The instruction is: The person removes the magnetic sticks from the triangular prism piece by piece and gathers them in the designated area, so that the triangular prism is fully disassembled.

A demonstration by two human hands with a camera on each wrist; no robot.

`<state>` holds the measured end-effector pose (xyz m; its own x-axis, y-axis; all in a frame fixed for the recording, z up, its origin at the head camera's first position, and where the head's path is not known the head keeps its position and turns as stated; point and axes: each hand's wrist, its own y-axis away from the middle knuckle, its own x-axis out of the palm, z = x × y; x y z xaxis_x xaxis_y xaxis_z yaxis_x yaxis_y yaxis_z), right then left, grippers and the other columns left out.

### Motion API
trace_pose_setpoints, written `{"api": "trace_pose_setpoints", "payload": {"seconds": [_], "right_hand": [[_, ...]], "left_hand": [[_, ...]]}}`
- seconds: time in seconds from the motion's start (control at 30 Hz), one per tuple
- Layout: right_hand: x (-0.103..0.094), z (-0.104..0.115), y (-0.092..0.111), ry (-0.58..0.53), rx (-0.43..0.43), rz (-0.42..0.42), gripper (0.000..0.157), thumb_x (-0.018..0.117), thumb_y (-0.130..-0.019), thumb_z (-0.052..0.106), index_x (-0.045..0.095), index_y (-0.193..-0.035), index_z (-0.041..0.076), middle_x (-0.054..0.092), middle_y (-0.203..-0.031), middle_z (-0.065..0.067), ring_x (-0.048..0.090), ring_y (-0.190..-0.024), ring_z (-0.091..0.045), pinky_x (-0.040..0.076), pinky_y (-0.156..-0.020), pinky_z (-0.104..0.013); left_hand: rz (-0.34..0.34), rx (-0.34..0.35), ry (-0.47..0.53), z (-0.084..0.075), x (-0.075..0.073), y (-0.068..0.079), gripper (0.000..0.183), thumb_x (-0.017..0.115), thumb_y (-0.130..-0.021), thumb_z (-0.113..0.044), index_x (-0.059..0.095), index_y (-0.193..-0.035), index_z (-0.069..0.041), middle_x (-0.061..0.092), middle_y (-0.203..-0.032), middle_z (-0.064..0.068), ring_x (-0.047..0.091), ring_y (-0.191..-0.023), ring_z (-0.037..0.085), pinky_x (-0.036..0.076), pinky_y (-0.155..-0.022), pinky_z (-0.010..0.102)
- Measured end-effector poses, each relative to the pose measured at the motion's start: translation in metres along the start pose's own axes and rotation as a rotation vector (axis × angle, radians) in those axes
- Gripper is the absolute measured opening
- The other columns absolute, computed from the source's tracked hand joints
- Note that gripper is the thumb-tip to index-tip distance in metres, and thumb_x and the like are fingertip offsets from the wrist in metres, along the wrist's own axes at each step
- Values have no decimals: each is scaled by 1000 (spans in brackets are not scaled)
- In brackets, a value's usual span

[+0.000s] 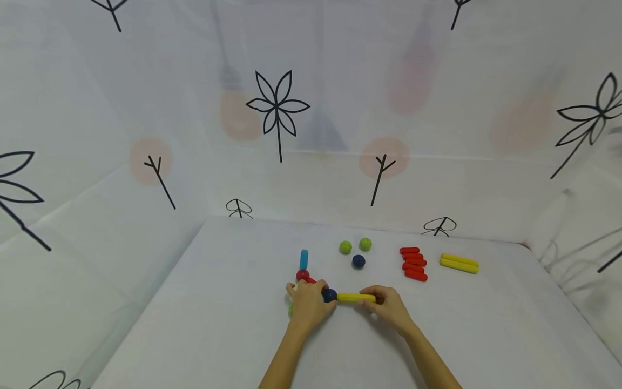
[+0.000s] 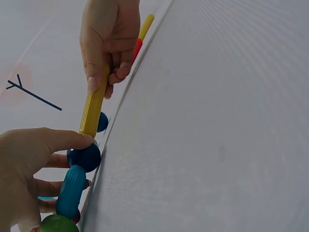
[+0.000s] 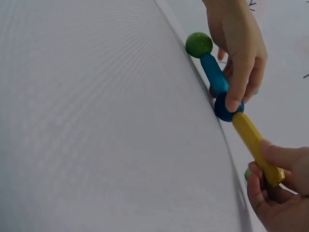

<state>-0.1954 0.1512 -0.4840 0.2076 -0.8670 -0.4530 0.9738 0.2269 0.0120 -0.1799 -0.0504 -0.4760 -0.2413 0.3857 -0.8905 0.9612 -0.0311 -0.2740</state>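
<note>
A: What's nearest on the tabletop point(image 1: 204, 346)?
B: A green ball point(image 3: 199, 45), touching a blue stick point(image 3: 214, 72) that runs to a dark blue ball point(image 3: 222, 107).
A: And the hands?
B: The left hand point(image 1: 308, 307) pinches that dark blue ball between thumb and fingers. The right hand point(image 1: 390, 310) pinches a yellow stick point(image 1: 350, 297) near the end facing the right edge. The stick's other end touches the ball, roughly midway between the left and right edges.
A: Just beyond the left hand?
B: A red stick point(image 1: 311, 280), partly hidden, then a red ball point(image 1: 303, 275) with an upper blue stick point(image 1: 303, 259) pointing toward the far edge.
A: Anything apart?
B: Five red sticks point(image 1: 414, 262) stacked in a row toward the right edge, two yellow sticks point(image 1: 459, 266) beside them, a loose dark blue ball point(image 1: 358, 261), and, nearest the far edge, two green balls point(image 1: 345, 247).
</note>
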Motion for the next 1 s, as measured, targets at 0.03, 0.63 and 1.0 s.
{"api": "trace_pose_setpoints", "payload": {"seconds": [0.03, 0.63, 1.0], "right_hand": [[0, 0, 0, -2, 15, -14, 25, 70, -83, 7, 67, -106, -2, 67, -99, -10, 58, -82, -18, 50, -73, -21], [11, 2, -2, -76, 5, -152, 23, 74, -78, 3, 69, -100, 0, 68, -95, -9, 60, -84, -17, 49, -74, -15], [6, -1, -4, -160, 65, -105, 25, 74, -80, 11, 68, -102, 1, 66, -97, -9, 59, -86, -19, 49, -76, -17]], "left_hand": [[1, -2, 2, 0, 0, 0, 32, 80, -71, -38, 70, -91, -15, 67, -84, 5, 54, -92, 27, 27, -91, 64], [-147, 35, 69, 5, 18, 5, 34, 78, -75, -26, 71, -103, -9, 66, -98, 11, 56, -97, 27, 29, -87, 50], [-108, 35, 205, 9, 18, 5, 36, 79, -75, -27, 71, -105, -8, 60, -102, 11, 51, -100, 27, 38, -88, 45]]}}
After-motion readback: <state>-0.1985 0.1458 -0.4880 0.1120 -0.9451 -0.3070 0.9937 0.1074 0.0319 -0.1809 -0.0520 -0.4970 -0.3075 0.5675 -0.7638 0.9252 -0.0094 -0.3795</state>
